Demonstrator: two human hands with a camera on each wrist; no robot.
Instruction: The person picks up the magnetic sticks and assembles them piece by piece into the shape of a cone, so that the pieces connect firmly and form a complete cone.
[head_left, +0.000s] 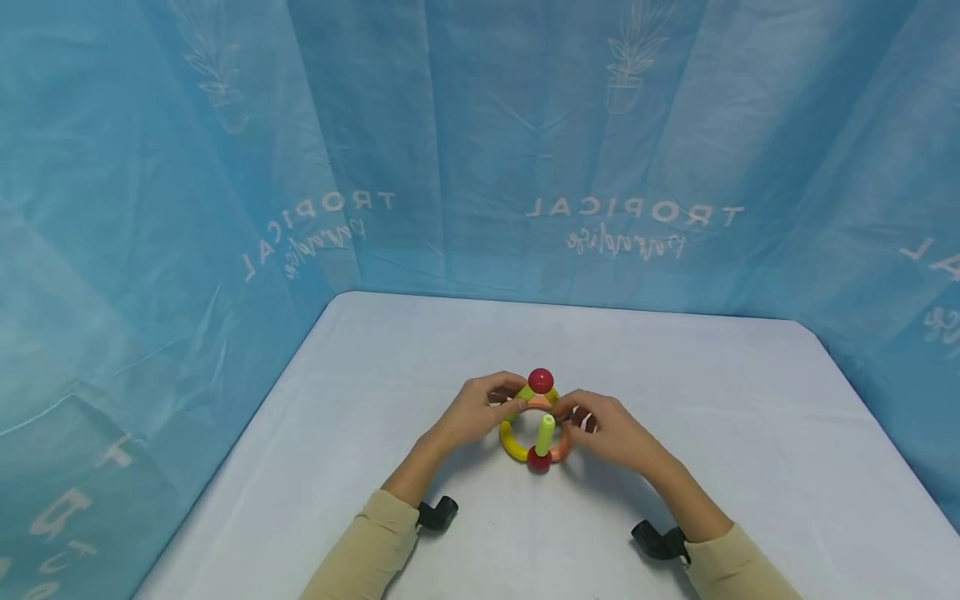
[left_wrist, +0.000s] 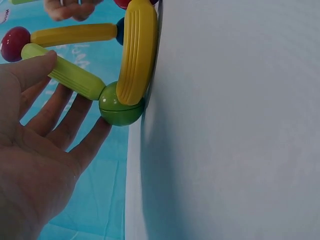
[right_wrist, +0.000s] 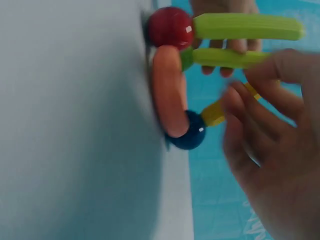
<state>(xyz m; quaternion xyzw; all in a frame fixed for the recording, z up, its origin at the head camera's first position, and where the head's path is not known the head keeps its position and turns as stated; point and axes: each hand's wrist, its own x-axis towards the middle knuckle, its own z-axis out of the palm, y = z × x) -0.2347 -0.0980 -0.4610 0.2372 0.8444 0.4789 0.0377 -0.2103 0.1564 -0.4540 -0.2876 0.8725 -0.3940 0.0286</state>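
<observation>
A toy frame of coloured rods and balls stands on the table. Its base ring has a yellow curved piece [head_left: 510,442] and an orange curved piece [right_wrist: 169,92], with a green ball [left_wrist: 119,106] and a blue ball [right_wrist: 190,132] at joints. Between thumb and fingers, my left hand [head_left: 476,408] pinches a leaning light green rod [left_wrist: 75,77]. That rod and a yellow rod [left_wrist: 75,35] slope up towards the top red ball [head_left: 541,381]. Near the yellow rod, my right hand [head_left: 611,429] has loosely bent, blurred fingers, apparently apart from it.
At the ring's near side another light green rod [head_left: 545,435] rises from a red ball [head_left: 538,461]. The table [head_left: 390,350] has a white cover. Blue printed curtains [head_left: 480,150] hang behind and beside it. Each wrist wears a black camera mount [head_left: 660,540].
</observation>
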